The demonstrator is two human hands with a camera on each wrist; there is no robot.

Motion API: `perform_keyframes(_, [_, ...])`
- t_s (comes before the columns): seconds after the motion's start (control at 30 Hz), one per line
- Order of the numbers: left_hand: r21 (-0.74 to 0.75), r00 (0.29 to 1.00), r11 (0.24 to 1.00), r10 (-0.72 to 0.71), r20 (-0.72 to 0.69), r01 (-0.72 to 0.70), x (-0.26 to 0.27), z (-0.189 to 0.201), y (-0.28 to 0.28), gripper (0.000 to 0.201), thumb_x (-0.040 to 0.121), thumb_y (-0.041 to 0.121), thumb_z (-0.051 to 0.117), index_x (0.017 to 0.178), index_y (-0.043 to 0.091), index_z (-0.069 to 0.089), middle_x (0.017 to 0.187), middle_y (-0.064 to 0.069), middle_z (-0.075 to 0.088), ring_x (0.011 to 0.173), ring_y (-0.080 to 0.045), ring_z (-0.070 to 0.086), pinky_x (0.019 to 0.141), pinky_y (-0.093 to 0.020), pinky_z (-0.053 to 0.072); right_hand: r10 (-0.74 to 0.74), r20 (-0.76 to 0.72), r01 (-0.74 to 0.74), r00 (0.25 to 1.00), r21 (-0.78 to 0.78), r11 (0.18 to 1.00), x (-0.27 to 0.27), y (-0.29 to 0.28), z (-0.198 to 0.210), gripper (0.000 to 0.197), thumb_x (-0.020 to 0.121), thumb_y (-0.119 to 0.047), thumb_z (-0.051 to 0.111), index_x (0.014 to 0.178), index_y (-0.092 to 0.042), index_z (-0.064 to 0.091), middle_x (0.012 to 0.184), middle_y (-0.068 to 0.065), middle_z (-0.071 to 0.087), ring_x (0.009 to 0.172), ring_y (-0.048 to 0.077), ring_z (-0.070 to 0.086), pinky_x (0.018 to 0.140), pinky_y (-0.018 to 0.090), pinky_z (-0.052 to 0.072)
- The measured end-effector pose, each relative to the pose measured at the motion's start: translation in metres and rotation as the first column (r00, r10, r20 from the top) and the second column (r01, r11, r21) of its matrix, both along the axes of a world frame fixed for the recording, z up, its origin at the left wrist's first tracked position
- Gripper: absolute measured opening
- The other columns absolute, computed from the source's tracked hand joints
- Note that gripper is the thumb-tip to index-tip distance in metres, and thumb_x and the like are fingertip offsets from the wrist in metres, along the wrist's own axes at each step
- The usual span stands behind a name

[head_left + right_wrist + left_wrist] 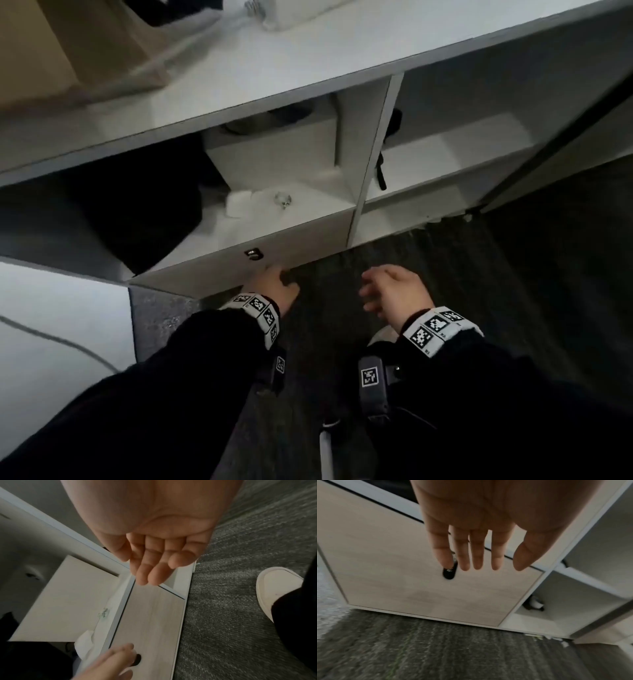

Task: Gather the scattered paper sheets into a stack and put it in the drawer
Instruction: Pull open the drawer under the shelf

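Our left hand (274, 287) is an open grip, fingers (464, 555) straight and held together, reaching at the pale front panel of the drawer (239, 270) near its lower edge, beside the dark round pull (450, 571); we cannot tell whether the fingertips touch the panel. Our right hand (394, 291) is also an open grip, fingers loosely bent and holding nothing, hovering above the dark carpet (479, 274) just off the drawer's right front corner. The drawer stands pulled out under the white bench (274, 68). Inside it, towards the front edge and just past our left hand, lie white paper sheets (246, 202), too blurred for us to tell whether they are squared up. A small shiny object (282, 199) sits on them, a white box (274, 154) fills the back of the drawer, and dark fabric (144, 212) takes its left side. Right of the drawer is an open shelf (445, 161) with a dark object at its left wall. A white shoe (278, 588) rests on the carpet beside our right hand.
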State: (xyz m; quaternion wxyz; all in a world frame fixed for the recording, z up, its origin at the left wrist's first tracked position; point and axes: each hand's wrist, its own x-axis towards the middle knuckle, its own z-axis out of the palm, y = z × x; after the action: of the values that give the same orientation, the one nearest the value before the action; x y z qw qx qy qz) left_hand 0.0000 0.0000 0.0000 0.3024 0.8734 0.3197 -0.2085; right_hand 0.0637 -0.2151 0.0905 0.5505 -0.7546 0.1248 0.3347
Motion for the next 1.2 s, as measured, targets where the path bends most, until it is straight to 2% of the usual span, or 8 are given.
perform_keyframes(0.07, [0.113, 0.998, 0.993, 0.040, -0.045, -0.034, 0.006, -0.007, 0.010, 0.071, 0.070, 0.051, 0.058, 0.134, 0.023, 0.048, 0.139, -0.014, 0.047, 0.123, -0.038, 0.048, 0.105, -0.045, 0.042, -0.001, 0.045, 0.002, 0.999, -0.028, 1.000, 0.008, 0.002, -0.008, 0.018, 0.092, -0.023, 0.053, 0.081, -0.020, 0.066, 0.071, 0.008, 0.069, 0.052, 0.022, 0.058, 0.042, 0.021, 0.036])
perform_keyframes(0.23, [0.295, 0.975, 0.955, 0.052, -0.216, 0.014, 0.024, -0.011, 0.024, 0.078, 0.078, 0.048, 0.062, 0.144, 0.024, 0.028, 0.150, -0.018, 0.021, 0.134, -0.044, 0.025, 0.112, -0.051, 0.032, 0.050, 0.048, -0.048, 0.998, -0.033, 0.998, 0.012, 0.008, -0.014, 0.016, 0.093, -0.021, 0.053, 0.082, -0.021, 0.065, 0.072, 0.004, 0.068, 0.052, 0.022, 0.058, 0.041, 0.020, 0.036])
perform_keyframes(0.37, [0.308, 0.975, 0.948, -0.015, -0.220, 0.084, 0.020, -0.017, 0.027, 0.071, 0.083, 0.037, 0.057, 0.146, 0.021, 0.028, 0.150, -0.018, 0.028, 0.131, -0.043, 0.036, 0.106, -0.054, 0.039, 0.062, 0.036, -0.060, 0.997, -0.038, 0.997, 0.015, 0.009, -0.012, 0.016, 0.092, -0.019, 0.053, 0.083, -0.019, 0.065, 0.072, 0.004, 0.068, 0.051, 0.022, 0.058, 0.036, 0.017, 0.035])
perform_keyframes(0.57, [0.309, 0.958, 0.938, -0.066, -0.280, 0.155, 0.006, -0.012, 0.023, 0.065, 0.088, 0.035, 0.052, 0.147, 0.029, 0.026, 0.150, -0.013, 0.030, 0.132, -0.037, 0.039, 0.104, -0.053, 0.041, 0.070, 0.027, -0.069, 0.997, -0.028, 0.997, 0.011, 0.010, -0.004, 0.016, 0.092, -0.020, 0.053, 0.088, -0.016, 0.068, 0.071, 0.004, 0.067, 0.051, 0.019, 0.058, 0.039, 0.017, 0.037])
perform_keyframes(0.87, [0.186, 0.868, 0.911, -0.264, -0.420, 0.368, -0.042, 0.013, -0.019, 0.072, 0.091, 0.050, 0.049, 0.151, 0.016, 0.029, 0.143, -0.015, 0.042, 0.119, -0.031, 0.053, 0.089, -0.036, 0.047, 0.106, 0.192, -0.096, 0.976, -0.061, 0.993, -0.002, 0.002, 0.029, 0.017, 0.091, -0.021, 0.053, 0.087, -0.020, 0.069, 0.072, 0.001, 0.070, 0.054, 0.015, 0.061, 0.049, 0.024, 0.040])
perform_keyframes(1.0, [0.108, 0.811, 0.918, -0.276, -0.516, 0.382, -0.064, 0.026, -0.054, 0.052, 0.106, 0.031, 0.034, 0.149, 0.003, 0.029, 0.148, -0.016, 0.042, 0.132, -0.027, 0.046, 0.099, -0.029, 0.040, 0.127, 0.314, -0.124, 0.941, -0.030, 0.992, -0.006, -0.012, 0.069, 0.016, 0.092, -0.023, 0.054, 0.087, -0.023, 0.069, 0.077, 0.002, 0.072, 0.057, 0.013, 0.062, 0.049, 0.019, 0.041])
perform_keyframes(1.13, [0.005, 0.826, 0.931, -0.322, -0.462, 0.365, -0.075, 0.058, -0.082, 0.047, 0.094, 0.040, 0.052, 0.130, 0.009, 0.058, 0.130, -0.010, 0.061, 0.119, -0.026, 0.059, 0.084, -0.030, 0.044, 0.075, 0.416, -0.079, 0.906, -0.008, 0.997, -0.012, -0.045, 0.111, 0.018, 0.092, -0.022, 0.053, 0.085, -0.023, 0.069, 0.078, 0.002, 0.072, 0.058, 0.013, 0.063, 0.048, 0.014, 0.042])
perform_keyframes(1.2, [-0.009, 0.847, 0.923, -0.358, -0.393, 0.385, -0.066, 0.082, -0.094, 0.045, 0.093, 0.042, 0.052, 0.126, 0.013, 0.061, 0.127, -0.007, 0.063, 0.117, -0.026, 0.059, 0.091, -0.029, 0.046, 0.039, 0.459, -0.045, 0.888, 0.002, 0.999, -0.016, -0.065, 0.135, 0.017, 0.093, -0.023, 0.053, 0.087, -0.023, 0.069, 0.080, 0.002, 0.072, 0.060, 0.014, 0.063, 0.053, 0.018, 0.044])
